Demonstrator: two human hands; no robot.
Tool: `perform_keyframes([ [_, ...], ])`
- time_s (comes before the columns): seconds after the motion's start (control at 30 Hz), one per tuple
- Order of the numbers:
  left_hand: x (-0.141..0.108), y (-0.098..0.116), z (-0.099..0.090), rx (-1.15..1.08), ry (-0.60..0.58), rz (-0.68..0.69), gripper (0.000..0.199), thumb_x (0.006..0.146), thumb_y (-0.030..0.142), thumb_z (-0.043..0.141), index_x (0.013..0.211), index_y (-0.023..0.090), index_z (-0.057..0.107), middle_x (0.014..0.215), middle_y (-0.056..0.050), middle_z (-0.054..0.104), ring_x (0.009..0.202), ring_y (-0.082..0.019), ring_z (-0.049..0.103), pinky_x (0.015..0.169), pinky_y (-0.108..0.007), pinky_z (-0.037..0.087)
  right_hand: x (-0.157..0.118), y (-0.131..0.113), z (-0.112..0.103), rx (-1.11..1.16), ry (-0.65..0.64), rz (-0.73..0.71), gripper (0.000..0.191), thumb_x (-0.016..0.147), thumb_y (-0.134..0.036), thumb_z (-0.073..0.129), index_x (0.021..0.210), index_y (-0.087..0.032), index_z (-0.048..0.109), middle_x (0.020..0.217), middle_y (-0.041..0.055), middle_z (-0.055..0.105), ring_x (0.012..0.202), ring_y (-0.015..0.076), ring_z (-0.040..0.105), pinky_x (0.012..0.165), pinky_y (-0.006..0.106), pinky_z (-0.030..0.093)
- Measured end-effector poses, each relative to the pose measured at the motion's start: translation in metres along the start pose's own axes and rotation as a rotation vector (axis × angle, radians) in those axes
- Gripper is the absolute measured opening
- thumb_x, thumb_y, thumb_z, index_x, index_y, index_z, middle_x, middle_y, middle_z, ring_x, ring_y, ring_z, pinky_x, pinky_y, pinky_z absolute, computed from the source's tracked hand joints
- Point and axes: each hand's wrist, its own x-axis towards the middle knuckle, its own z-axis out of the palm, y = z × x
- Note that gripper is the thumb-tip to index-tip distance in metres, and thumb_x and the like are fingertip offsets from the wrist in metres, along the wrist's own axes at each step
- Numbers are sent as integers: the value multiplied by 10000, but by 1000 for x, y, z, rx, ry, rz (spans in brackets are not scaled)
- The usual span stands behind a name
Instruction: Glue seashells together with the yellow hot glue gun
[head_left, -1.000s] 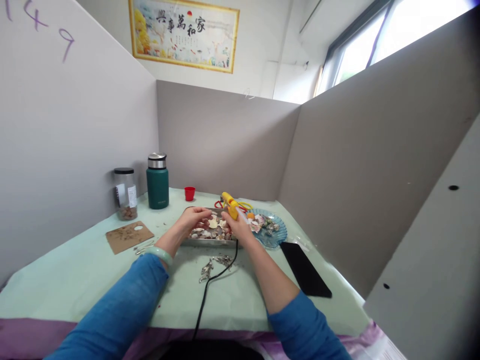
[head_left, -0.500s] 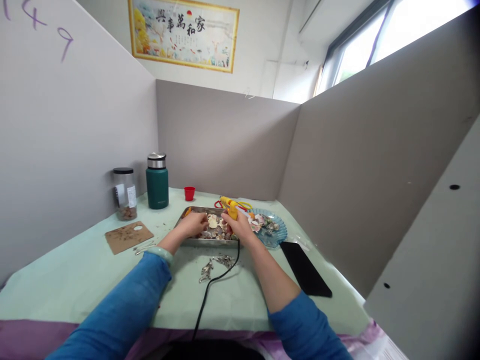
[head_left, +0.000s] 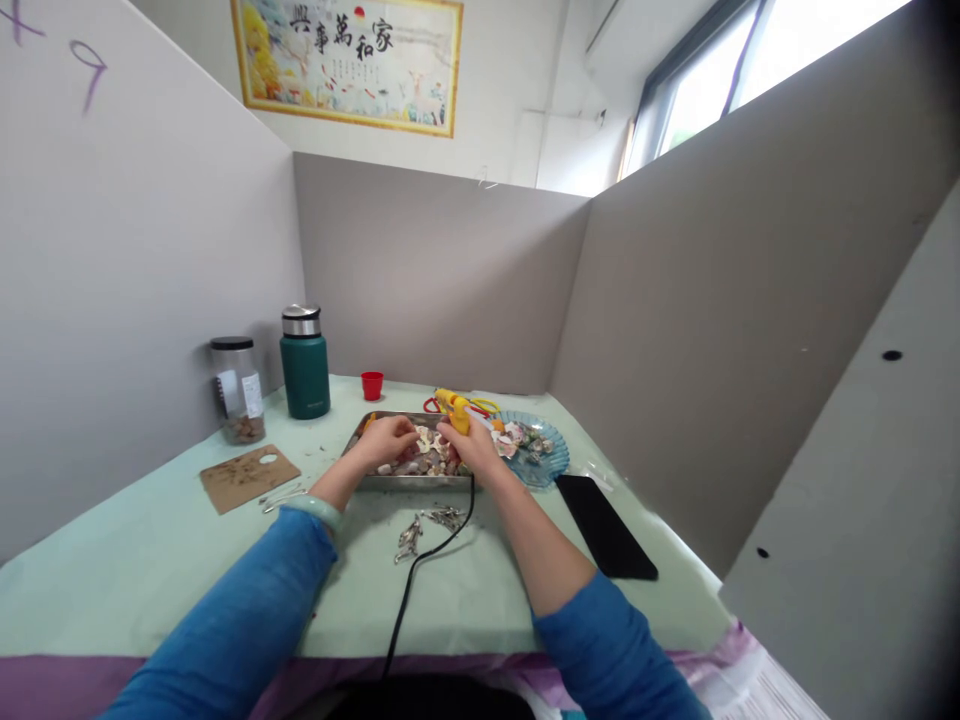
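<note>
My right hand (head_left: 472, 448) is wrapped round a yellow glue gun (head_left: 454, 408), its black cord (head_left: 416, 562) running down towards me. The gun is held over the right part of a metal tray (head_left: 420, 483). Shells and small stones (head_left: 429, 462) fill the tray. Above its left part hovers my left hand (head_left: 388, 441), fingers bent and drawn together at the tips. Whether a small piece sits between those fingertips is too small to make out. A pale green bangle (head_left: 315, 510) circles the left wrist.
Right of the tray stands a blue plate (head_left: 559, 462) of shells, with a black slab (head_left: 607, 528) nearer me. Metal clips (head_left: 409, 538) lie in front. Leftward are a brown card (head_left: 244, 478), a jar (head_left: 241, 395), a green flask (head_left: 305, 370) and a red cup (head_left: 372, 386).
The view has swung slightly to the right. My left hand has shifted a little above the tray, its fingers more raised. My right hand keeps its grip on the glue gun.
</note>
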Motion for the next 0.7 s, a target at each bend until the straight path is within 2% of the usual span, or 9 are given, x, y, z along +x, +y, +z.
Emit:
perform_keyframes([
  [0.17,0,6,12,-108,-135,14,220,674,376,630,724,166,586,661,-48,678,562,-179,644,500,-241,464,-2,-3,0,41,19,-11,226,710,-319,615,859,-165,544,597,-20,551,392,71,418,386,208,346],
  [0.3,1,5,10,-181,-12,-16,259,659,394,662,715,145,613,575,-31,639,461,-149,594,461,-241,456,-3,-6,0,70,-5,2,239,714,-352,619,848,-168,546,606,-17,550,387,67,409,367,203,321],
  [0.4,0,4,1,-458,82,-85,270,650,366,696,742,130,604,628,-41,655,496,-138,606,513,-254,495,-3,-6,-3,128,-55,31,294,717,-424,629,844,-171,550,635,-3,570,393,68,415,359,203,311],
  [0.57,-3,5,-10,-910,204,-144,153,658,166,698,733,107,578,664,-65,666,568,-134,638,619,-263,537,-3,-5,-4,167,-149,60,357,720,-514,621,736,-163,558,663,22,591,422,72,431,378,216,348],
  [0.7,-1,1,-13,-1042,242,-144,145,664,69,675,750,111,567,677,-73,675,597,-151,657,635,-273,549,-7,-9,-3,139,-217,19,365,725,-519,615,727,-157,563,630,6,580,423,65,419,386,206,345],
])
